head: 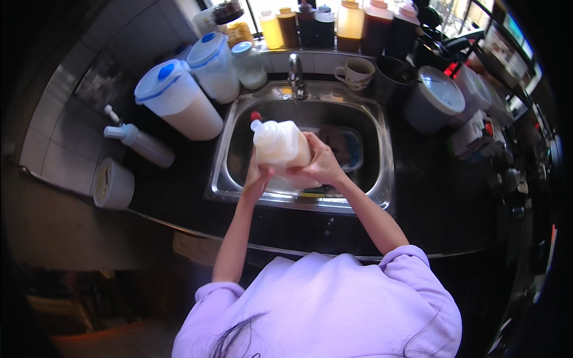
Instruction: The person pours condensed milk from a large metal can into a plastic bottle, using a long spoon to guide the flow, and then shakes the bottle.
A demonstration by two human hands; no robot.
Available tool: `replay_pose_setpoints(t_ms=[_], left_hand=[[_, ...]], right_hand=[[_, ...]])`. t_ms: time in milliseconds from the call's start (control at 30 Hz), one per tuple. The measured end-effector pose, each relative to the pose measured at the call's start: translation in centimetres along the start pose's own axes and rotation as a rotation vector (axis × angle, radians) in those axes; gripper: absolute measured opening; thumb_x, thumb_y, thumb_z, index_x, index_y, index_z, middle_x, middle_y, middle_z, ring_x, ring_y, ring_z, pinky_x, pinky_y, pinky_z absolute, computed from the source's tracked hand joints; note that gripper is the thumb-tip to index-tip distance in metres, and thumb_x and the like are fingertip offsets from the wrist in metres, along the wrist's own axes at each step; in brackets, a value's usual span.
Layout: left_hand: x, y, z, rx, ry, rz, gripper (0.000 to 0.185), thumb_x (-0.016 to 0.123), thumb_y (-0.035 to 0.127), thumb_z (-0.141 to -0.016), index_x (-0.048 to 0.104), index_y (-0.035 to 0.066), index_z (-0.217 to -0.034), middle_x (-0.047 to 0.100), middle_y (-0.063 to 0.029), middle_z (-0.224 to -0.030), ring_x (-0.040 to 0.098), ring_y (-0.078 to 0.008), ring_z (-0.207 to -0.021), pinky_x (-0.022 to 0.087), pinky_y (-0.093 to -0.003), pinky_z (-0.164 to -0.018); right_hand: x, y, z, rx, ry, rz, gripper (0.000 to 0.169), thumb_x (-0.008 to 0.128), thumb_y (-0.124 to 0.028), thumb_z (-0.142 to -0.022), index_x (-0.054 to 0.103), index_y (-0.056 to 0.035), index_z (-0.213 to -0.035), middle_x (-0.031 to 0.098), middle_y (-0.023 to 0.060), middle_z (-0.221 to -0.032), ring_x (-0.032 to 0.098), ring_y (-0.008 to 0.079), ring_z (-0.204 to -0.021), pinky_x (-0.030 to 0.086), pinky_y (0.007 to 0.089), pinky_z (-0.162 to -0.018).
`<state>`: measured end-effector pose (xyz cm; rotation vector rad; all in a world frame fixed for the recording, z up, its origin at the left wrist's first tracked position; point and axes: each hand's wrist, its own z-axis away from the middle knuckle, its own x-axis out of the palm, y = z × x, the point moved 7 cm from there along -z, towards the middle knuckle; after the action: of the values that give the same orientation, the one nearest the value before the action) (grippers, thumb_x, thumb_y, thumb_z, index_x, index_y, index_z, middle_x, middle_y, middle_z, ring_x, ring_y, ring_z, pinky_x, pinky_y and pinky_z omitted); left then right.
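Note:
Over the stainless steel sink (215, 179) I hold a squarish translucent plastic bottle (286, 145) with pale contents. Its narrow capped neck tilts up toward the far left. My left hand (257, 176) supports the bottle from its left side and underneath. On the other side, my right hand (322, 161) wraps its fingers around the bottle's body. Below the bottle, a clear plastic container (353, 147) lies in the basin, partly hidden by my right hand. Behind it the chrome faucet (295, 74) stands at the sink's far rim.
Two blue-lidded pitchers (183, 103) and a glass jar (250, 67) stand left of the sink. A patterned mug (358, 71) and a lidded tub (434, 100) are on the right. Several squeeze bottles (351, 22) line the windowsill. A pump bottle (143, 143) and white tub (116, 183) are farther left.

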<state>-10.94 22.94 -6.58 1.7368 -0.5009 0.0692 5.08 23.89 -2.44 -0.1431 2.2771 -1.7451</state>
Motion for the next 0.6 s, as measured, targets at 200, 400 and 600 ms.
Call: replay_pose_setpoints(t_ms=[200,400,600], left_hand=[[-2.6,-4.6,-5.1,-0.046,0.062,0.3,0.071,0.069,0.036,-0.078,0.035,0.005,-0.132,0.049,-0.0082,-0.124,0.048,-0.0219,-0.115,0.039,-0.036,-0.098],[-2.3,-7.3,-8.4,-0.061,0.042,0.476,0.063,0.069,0.03,-0.078,0.04,0.004,-0.128,0.054,-0.0083,-0.118,0.054,-0.0213,-0.108,0.045,-0.0354,-0.091],[-1.8,-8.9,-10.6,-0.039,0.163,0.511,0.054,0.069,0.021,-0.079,0.045,0.003,-0.124,0.057,-0.0095,-0.112,0.058,-0.0217,-0.101,0.049,-0.0345,-0.086]], right_hand=[[0.5,2.7,-3.3,0.014,0.113,0.116,0.077,0.081,-0.03,-0.05,0.05,-0.0002,-0.113,0.057,0.0147,-0.105,0.057,0.0254,-0.099,0.044,0.0333,-0.088],[-0.9,4.8,-5.4,0.054,0.116,0.212,0.08,0.081,-0.029,-0.051,0.047,0.002,-0.116,0.056,0.0167,-0.11,0.055,0.0258,-0.103,0.044,0.0327,-0.09],[-2.6,6.6,-7.7,0.12,-0.041,0.228,0.083,0.08,-0.029,-0.054,0.043,-0.0004,-0.123,0.056,0.0152,-0.112,0.055,0.0238,-0.103,0.043,0.0313,-0.091]])
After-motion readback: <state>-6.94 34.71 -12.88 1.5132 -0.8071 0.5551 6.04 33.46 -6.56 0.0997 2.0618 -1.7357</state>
